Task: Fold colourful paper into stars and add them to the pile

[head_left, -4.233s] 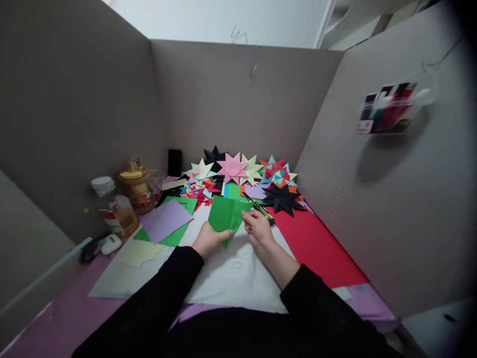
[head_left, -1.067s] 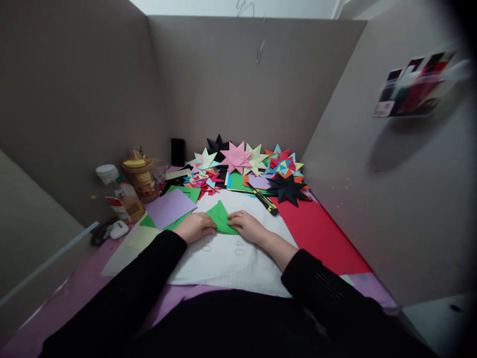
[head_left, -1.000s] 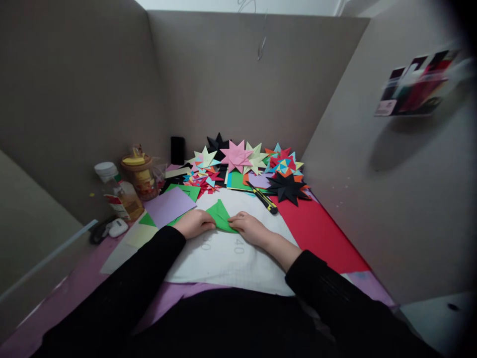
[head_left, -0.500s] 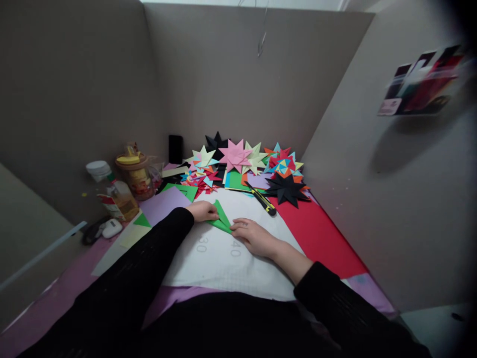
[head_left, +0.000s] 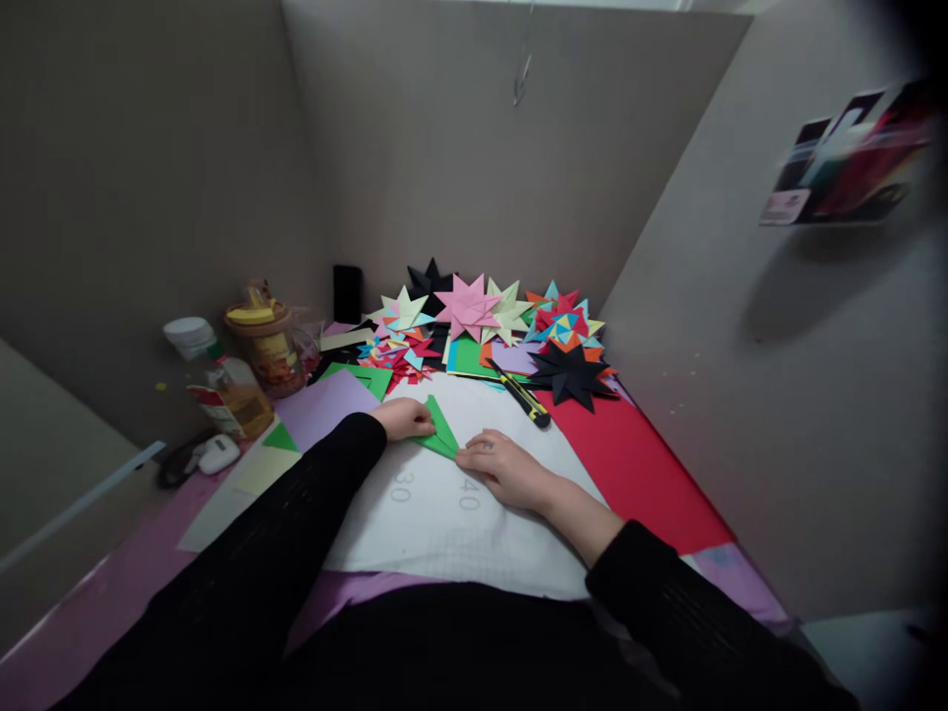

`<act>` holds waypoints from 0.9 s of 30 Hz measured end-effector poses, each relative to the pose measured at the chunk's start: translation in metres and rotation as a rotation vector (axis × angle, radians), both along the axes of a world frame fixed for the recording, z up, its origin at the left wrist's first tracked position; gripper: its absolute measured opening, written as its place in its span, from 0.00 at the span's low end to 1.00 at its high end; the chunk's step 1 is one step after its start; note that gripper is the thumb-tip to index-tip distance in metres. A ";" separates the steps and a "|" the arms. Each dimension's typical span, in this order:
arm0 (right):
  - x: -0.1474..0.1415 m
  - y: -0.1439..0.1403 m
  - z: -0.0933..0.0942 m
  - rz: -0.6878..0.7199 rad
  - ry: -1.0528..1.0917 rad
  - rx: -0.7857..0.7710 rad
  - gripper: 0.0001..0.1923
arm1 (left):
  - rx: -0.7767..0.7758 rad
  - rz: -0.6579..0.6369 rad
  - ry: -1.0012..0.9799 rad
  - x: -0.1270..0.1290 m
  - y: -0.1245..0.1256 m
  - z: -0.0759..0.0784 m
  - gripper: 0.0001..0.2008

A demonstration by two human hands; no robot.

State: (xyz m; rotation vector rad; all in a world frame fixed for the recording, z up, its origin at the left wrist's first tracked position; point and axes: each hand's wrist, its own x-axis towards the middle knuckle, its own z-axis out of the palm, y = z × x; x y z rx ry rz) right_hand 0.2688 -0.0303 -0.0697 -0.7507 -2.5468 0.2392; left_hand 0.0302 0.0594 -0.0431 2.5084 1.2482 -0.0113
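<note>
A folded piece of green paper (head_left: pixel 442 432) lies on the white numbered sheet (head_left: pixel 436 533), its narrow top corner pointing away from me. My left hand (head_left: pixel 404 419) is closed on its left side, fingers bent and pinching the paper. At the lower right corner, my right hand (head_left: pixel 500 464) has its fingertips and thumb pressed together on the paper. The fingers hide part of both edges. Beyond my right hand lies a black and yellow utility knife (head_left: pixel 522 395).
Folded paper stars, among them a pink one (head_left: pixel 469 306) and a black one (head_left: pixel 572 373), pile up at the back. Red paper (head_left: pixel 629 464) lies right, lilac paper (head_left: pixel 326 403) left. A bottle (head_left: pixel 233 395), a jar (head_left: pixel 265 346) and a white earbud case (head_left: pixel 218 453) stand left.
The green paper's fold now looks flatter, with less of a gap at its middle. Both hands stay almost where they were; the view has shifted slightly.
</note>
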 end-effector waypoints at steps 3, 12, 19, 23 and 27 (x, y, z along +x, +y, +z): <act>0.002 0.001 -0.004 0.014 0.006 0.022 0.16 | 0.003 0.016 0.002 0.002 0.000 0.000 0.16; 0.003 -0.001 -0.002 -0.046 -0.007 -0.049 0.13 | -0.007 0.025 0.003 0.003 0.003 0.000 0.15; 0.005 -0.001 -0.004 -0.083 0.007 -0.082 0.13 | -0.008 0.037 0.024 0.008 0.004 0.002 0.14; 0.006 -0.002 -0.003 -0.089 0.008 -0.082 0.14 | -0.006 0.047 0.035 0.010 0.003 0.003 0.13; 0.004 -0.003 0.000 -0.094 -0.006 -0.070 0.14 | 0.002 0.061 0.044 0.011 0.002 0.002 0.13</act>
